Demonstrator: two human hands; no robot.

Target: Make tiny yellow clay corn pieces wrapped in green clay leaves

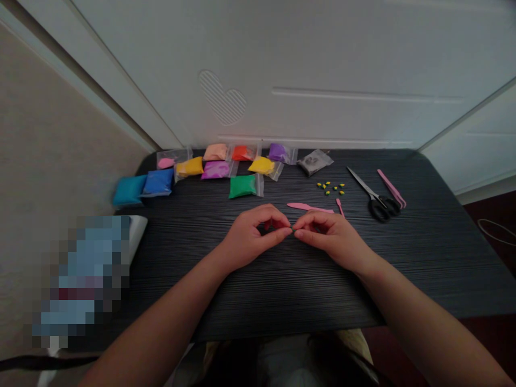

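Pinching a tiny green piece (293,229) between my fingertips, I have my left grip (250,236) and my right grip (337,237) clamped on it from either side, over the middle of the dark surface (290,295). My fingers mostly hide the piece, so I cannot tell its shape. Just beyond my right grip lie a pink knife (307,207) and, right of it, a thin pink tool (339,206). Farther off, yellow-and-green bits (328,193) sit in a loose scatter. Right of them, the scissors (376,203) point their blades far and left, with pink tweezers (390,186) just beside them on the right. Left of the bits, the green bag (242,186) lies nearest to my left grip, the red bag (241,153) farther back. At the left end, the blue bag (158,183) sits against the teal bag (129,191). Beyond the bits lies a dark bag (311,163).
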